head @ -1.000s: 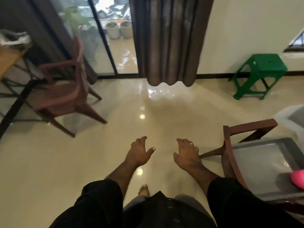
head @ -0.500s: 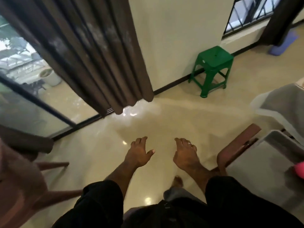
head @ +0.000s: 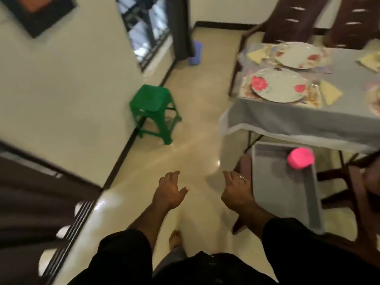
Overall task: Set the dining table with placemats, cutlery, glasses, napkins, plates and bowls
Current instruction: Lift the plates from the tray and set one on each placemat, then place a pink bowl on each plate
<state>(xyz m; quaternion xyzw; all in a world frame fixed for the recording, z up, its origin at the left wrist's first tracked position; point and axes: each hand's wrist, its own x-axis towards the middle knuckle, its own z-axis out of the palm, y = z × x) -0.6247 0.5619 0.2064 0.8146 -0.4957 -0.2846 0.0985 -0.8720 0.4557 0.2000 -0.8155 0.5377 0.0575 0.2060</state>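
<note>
My left hand (head: 168, 192) and my right hand (head: 236, 192) hang out in front of me over the floor, fingers relaxed, holding nothing. At the upper right stands the dining table (head: 287, 120) under a grey cloth. On it lie two white plates with red flowers, the near plate (head: 279, 85) and the far plate (head: 298, 55), each on a patterned placemat (head: 245, 89). Yellow napkins (head: 331, 92) and some cutlery (head: 313, 84) lie beside the plates. A grey tray (head: 285, 194) rests on a chair just right of my right hand, with a pink bowl (head: 300, 161) in it.
A green plastic stool (head: 153, 112) stands by the wall on the left. Dark wooden chairs (head: 292, 19) line the table's far side, and another chair (head: 362, 186) is at the right edge. A dark curtain (head: 41, 194) and door track fill the lower left.
The view has swung right: the curtain and glass door slid off to the left and the set dining table came into sight. Both hands stay open and empty.
</note>
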